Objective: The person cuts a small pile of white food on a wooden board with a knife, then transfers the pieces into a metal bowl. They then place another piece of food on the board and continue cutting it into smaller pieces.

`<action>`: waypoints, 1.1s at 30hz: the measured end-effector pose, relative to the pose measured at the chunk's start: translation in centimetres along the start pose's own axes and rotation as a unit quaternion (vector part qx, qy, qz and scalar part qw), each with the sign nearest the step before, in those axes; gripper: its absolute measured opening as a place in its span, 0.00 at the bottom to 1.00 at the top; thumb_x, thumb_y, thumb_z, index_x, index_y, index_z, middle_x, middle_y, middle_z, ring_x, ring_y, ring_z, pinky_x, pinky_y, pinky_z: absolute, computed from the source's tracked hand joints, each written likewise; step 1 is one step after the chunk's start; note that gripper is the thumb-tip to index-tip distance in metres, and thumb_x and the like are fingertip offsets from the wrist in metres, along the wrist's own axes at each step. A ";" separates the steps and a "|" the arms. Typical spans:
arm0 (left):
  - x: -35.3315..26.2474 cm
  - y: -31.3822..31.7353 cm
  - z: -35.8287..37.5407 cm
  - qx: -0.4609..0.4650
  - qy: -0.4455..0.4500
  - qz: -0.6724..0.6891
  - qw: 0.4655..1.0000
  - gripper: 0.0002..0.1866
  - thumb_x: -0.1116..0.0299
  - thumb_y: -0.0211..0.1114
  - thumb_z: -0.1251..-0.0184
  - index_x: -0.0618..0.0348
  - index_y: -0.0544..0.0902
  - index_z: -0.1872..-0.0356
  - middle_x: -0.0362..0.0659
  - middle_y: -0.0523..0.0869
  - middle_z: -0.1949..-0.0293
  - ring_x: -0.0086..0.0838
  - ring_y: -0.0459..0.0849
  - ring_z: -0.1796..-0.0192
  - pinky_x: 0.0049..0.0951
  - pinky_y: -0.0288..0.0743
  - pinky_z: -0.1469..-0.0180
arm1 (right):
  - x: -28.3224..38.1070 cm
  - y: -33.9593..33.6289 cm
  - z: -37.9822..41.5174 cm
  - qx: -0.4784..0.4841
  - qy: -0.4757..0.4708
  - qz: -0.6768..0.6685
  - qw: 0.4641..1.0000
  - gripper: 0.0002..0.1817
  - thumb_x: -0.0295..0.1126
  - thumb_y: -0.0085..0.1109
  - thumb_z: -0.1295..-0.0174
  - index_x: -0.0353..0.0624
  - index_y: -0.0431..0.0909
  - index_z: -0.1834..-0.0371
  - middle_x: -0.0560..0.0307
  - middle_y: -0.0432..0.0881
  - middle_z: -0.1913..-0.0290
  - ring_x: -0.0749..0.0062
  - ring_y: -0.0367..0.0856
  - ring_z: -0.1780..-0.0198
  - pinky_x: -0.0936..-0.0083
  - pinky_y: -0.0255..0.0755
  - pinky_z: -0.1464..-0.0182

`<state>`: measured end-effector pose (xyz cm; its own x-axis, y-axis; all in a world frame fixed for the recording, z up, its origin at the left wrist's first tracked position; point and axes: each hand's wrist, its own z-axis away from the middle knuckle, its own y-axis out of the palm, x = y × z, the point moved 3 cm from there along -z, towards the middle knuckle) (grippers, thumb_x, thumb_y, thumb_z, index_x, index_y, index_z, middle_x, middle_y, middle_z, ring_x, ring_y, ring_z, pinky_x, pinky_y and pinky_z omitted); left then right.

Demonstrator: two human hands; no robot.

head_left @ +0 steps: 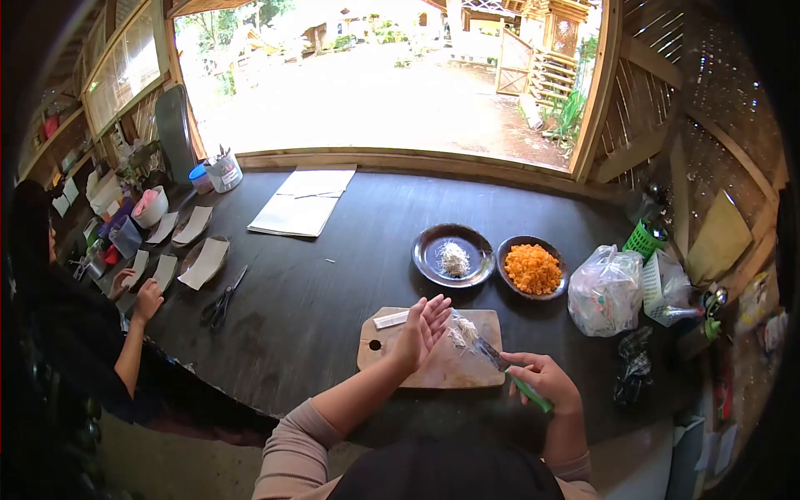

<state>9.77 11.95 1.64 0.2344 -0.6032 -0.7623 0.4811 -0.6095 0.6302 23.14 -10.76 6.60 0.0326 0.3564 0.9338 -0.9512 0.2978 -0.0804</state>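
Note:
My right hand [546,382] grips the green handle of a knife [492,356], its blade angled over the right part of a wooden cutting board [433,372]. At the blade's tip lies a small heap of thin white shreds [463,333]. Over the board, just left of that heap, my left hand [423,332] is held up with its fingers stretched out and nothing in it. A pale block [390,320] rests at the board's upper left, near the left wrist. Beyond the board, one dark plate [423,265] carries more white shreds [453,259].
Beside that plate, a dark bowl holds chopped orange pieces [533,269]. A stuffed plastic bag [606,292] and a green basket [643,241] stand at right. Scissors [221,307] and paper sheets [304,200] lie on the table. A co-worker's hands [147,302] handle papers at left.

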 end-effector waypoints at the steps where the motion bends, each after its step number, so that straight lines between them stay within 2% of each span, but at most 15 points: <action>1: -0.2 0.2 -0.5 0.000 0.000 0.000 1.000 0.41 0.39 0.44 0.25 0.59 0.55 0.22 0.44 0.62 0.23 0.33 0.60 0.22 0.34 0.51 0.23 | 0.3 -0.1 -0.2 0.001 -0.004 0.007 1.000 0.22 0.33 0.58 0.29 0.40 0.75 0.34 0.53 0.84 0.73 0.78 0.78 0.80 0.81 0.73 0.74; 7: -1.5 1.1 -4.9 -0.037 -0.050 0.034 0.997 0.44 0.34 0.42 0.28 0.62 0.58 0.25 0.47 0.67 0.27 0.33 0.67 0.27 0.35 0.58 0.27 | 1.9 -1.0 -2.3 0.010 -0.007 0.015 1.000 0.21 0.34 0.57 0.28 0.39 0.76 0.35 0.55 0.84 0.73 0.78 0.78 0.79 0.82 0.73 0.75; 9: -1.5 0.7 -6.8 -0.047 -0.055 0.105 0.992 0.45 0.33 0.40 0.29 0.64 0.60 0.26 0.49 0.70 0.28 0.35 0.69 0.28 0.36 0.60 0.29 | 2.6 -1.4 -3.5 0.010 -0.012 0.014 1.000 0.21 0.34 0.57 0.28 0.39 0.76 0.35 0.55 0.83 0.72 0.79 0.78 0.79 0.82 0.73 0.75; 13: -1.7 0.7 -9.3 -0.080 -0.004 0.214 0.974 0.45 0.34 0.39 0.29 0.70 0.60 0.29 0.54 0.73 0.33 0.43 0.72 0.32 0.45 0.61 0.28 | 4.3 -1.7 -6.2 0.005 -0.040 0.012 0.999 0.21 0.33 0.58 0.29 0.39 0.77 0.36 0.57 0.83 0.72 0.79 0.78 0.79 0.81 0.74 0.75; 17: -1.2 0.4 -12.6 -0.105 0.017 0.244 0.964 0.46 0.33 0.41 0.30 0.70 0.62 0.30 0.54 0.72 0.32 0.43 0.73 0.33 0.44 0.63 0.29 | 3.4 -3.4 -10.1 -0.020 -0.066 0.012 0.998 0.23 0.34 0.59 0.30 0.38 0.74 0.34 0.58 0.84 0.72 0.79 0.78 0.80 0.81 0.73 0.76; 18: -1.4 0.8 -12.9 -0.118 0.015 0.260 0.958 0.47 0.32 0.42 0.31 0.70 0.60 0.29 0.55 0.67 0.29 0.43 0.68 0.29 0.43 0.59 0.26 | 3.7 -3.6 -10.8 -0.025 -0.062 0.021 0.998 0.24 0.33 0.60 0.31 0.39 0.74 0.33 0.57 0.84 0.72 0.79 0.77 0.80 0.81 0.72 0.76; 19: -1.7 1.1 -13.2 -0.119 0.016 0.262 0.958 0.47 0.32 0.42 0.31 0.70 0.60 0.29 0.55 0.67 0.29 0.43 0.68 0.29 0.43 0.59 0.26 | 3.8 -3.7 -11.4 -0.024 -0.062 0.022 0.998 0.24 0.33 0.60 0.31 0.39 0.74 0.33 0.57 0.84 0.72 0.79 0.77 0.80 0.81 0.72 0.76; 22: -2.3 1.2 -13.9 -0.135 0.034 0.280 0.950 0.48 0.33 0.43 0.30 0.70 0.56 0.26 0.55 0.58 0.23 0.42 0.57 0.22 0.41 0.47 0.21 | 3.6 -4.2 -13.6 -0.056 -0.065 0.021 0.996 0.26 0.31 0.60 0.32 0.39 0.72 0.31 0.54 0.84 0.72 0.78 0.78 0.79 0.81 0.73 0.74; 26: -2.3 0.4 -14.6 -0.150 0.041 0.254 0.955 0.44 0.37 0.44 0.27 0.70 0.56 0.27 0.55 0.62 0.25 0.42 0.61 0.23 0.41 0.48 0.22 | 3.3 -3.9 -14.7 -0.074 -0.069 0.021 0.995 0.27 0.28 0.58 0.33 0.38 0.69 0.30 0.54 0.84 0.71 0.78 0.79 0.77 0.80 0.75 0.72; 28: -3.0 -0.1 -14.1 -0.120 0.119 -0.003 0.986 0.35 0.44 0.51 0.27 0.67 0.71 0.34 0.53 0.72 0.30 0.38 0.68 0.28 0.41 0.59 0.27 | 2.8 -3.8 -15.2 -0.090 -0.075 0.040 0.992 0.29 0.25 0.56 0.36 0.38 0.68 0.29 0.54 0.84 0.71 0.78 0.79 0.76 0.80 0.76 0.70; 29: -3.1 -0.6 -13.8 -0.117 0.117 -0.005 0.986 0.35 0.44 0.51 0.27 0.67 0.71 0.34 0.53 0.72 0.30 0.38 0.68 0.28 0.41 0.59 0.27 | 2.4 -3.9 -15.4 -0.094 -0.075 0.038 0.992 0.29 0.25 0.56 0.36 0.38 0.68 0.29 0.54 0.84 0.71 0.78 0.79 0.76 0.80 0.76 0.70; 30: -3.9 -0.6 -13.1 -0.100 0.139 -0.210 0.963 0.28 0.48 0.56 0.28 0.64 0.79 0.43 0.50 0.76 0.36 0.37 0.72 0.31 0.41 0.65 0.32 | 2.1 -3.9 -15.6 -0.099 -0.082 0.051 0.990 0.30 0.24 0.55 0.37 0.38 0.68 0.29 0.54 0.84 0.71 0.79 0.79 0.76 0.79 0.76 0.70; 31: -4.3 -0.4 -12.7 -0.078 0.158 -0.404 0.897 0.21 0.53 0.60 0.30 0.61 0.86 0.52 0.48 0.81 0.41 0.36 0.75 0.35 0.41 0.71 0.37 | 2.0 -4.0 -15.6 -0.104 -0.090 0.064 0.988 0.31 0.23 0.55 0.39 0.38 0.68 0.28 0.55 0.83 0.71 0.79 0.79 0.75 0.79 0.76 0.69; 32: -4.2 -0.8 -12.6 -0.107 0.231 -0.521 0.815 0.13 0.56 0.67 0.37 0.54 0.91 0.66 0.42 0.83 0.50 0.36 0.78 0.41 0.40 0.76 0.45 | 1.9 -4.0 -15.6 -0.121 -0.091 0.089 0.984 0.31 0.24 0.55 0.40 0.42 0.70 0.29 0.56 0.83 0.71 0.79 0.79 0.76 0.78 0.76 0.70; 33: -4.3 -0.3 -12.1 -0.106 0.232 -0.520 0.815 0.13 0.56 0.67 0.37 0.54 0.91 0.66 0.42 0.83 0.50 0.36 0.78 0.41 0.40 0.76 0.45 | 1.9 -3.9 -15.6 -0.123 -0.091 0.091 0.984 0.31 0.24 0.55 0.40 0.42 0.70 0.29 0.56 0.83 0.71 0.79 0.79 0.76 0.78 0.76 0.70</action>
<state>18.82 21.01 2.95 -0.1223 0.4722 -0.8730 0.7473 -0.5350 -0.3940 31.74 2.57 3.26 -0.2079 0.2653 0.9415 -0.8330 0.4565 -0.3126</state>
